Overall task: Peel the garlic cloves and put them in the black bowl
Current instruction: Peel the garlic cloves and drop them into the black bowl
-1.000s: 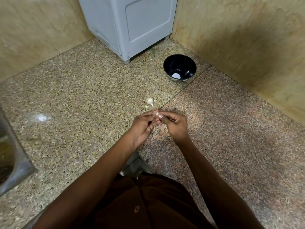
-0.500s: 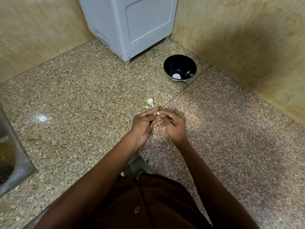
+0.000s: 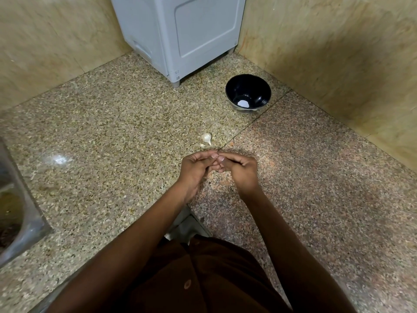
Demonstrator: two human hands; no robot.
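My left hand and my right hand meet fingertip to fingertip over the granite counter, pinching a small garlic clove that the fingers almost wholly hide. Just beyond the fingertips an unpeeled garlic clove lies on the counter with a smaller pale piece beside it. The black bowl stands farther back to the right, near the wall corner, with a white spot at its bottom that may be a reflection or a clove.
A grey-white appliance stands at the back against the beige tiled walls. A steel sink cuts into the counter at the left edge. The counter's front edge runs under my arms.
Both hands stay together at the same spot; the fingers have shifted slightly around the clove, which showed between the fingertips before and is now mostly covered.
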